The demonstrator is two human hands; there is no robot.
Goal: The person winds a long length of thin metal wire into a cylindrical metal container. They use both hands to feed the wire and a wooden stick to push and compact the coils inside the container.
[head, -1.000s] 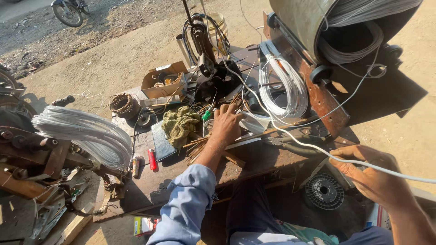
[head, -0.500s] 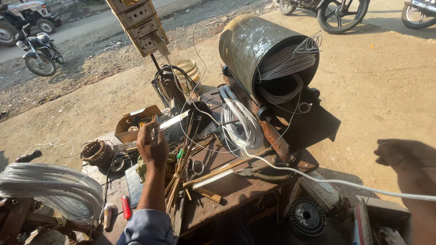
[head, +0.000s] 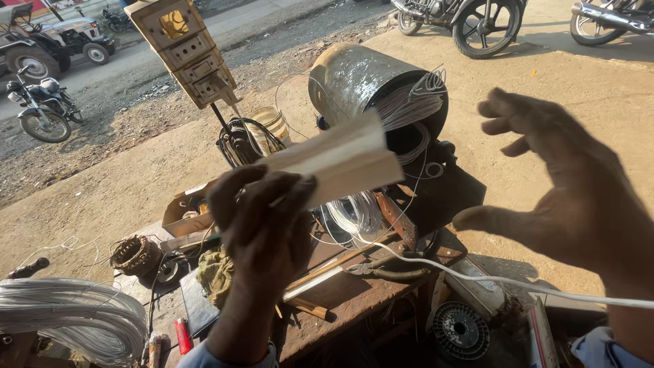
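Head cam looking down, left hand (head: 262,228) gripping a pale folded strip of card (head: 340,163) raised above the cluttered rusty desk (head: 354,289), right hand (head: 565,184) spread wide, empty, hovering near the dented metal drum (head: 361,78), white wire (head: 518,281) trailing under it

The left hand (head: 262,225) has risen off the cluttered worktop (head: 354,293) and now holds a pale folded card (head: 340,162) up high. The right hand (head: 572,184), open-fingered, has come up beside it.
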